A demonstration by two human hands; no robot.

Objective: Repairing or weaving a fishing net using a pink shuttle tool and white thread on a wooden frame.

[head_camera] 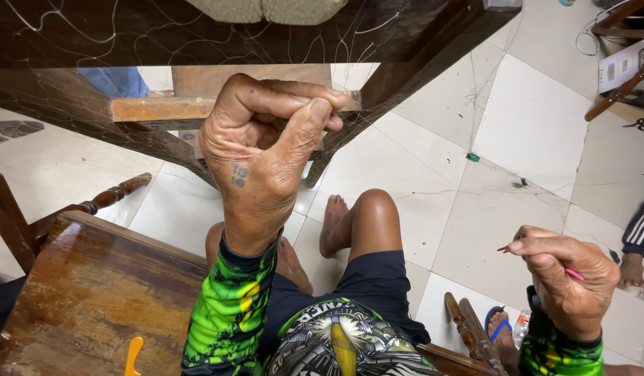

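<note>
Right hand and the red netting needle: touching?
Touching. The head view shows the right hand pinching the red needle; its tip pokes out past the fingers and its shaft runs under them.

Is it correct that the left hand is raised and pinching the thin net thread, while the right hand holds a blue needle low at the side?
Not quite. In the head view the needle in the right hand is pink, not blue. The rest holds: the left hand is raised, pinching the net thread, and the right hand sits low at the side.
</note>
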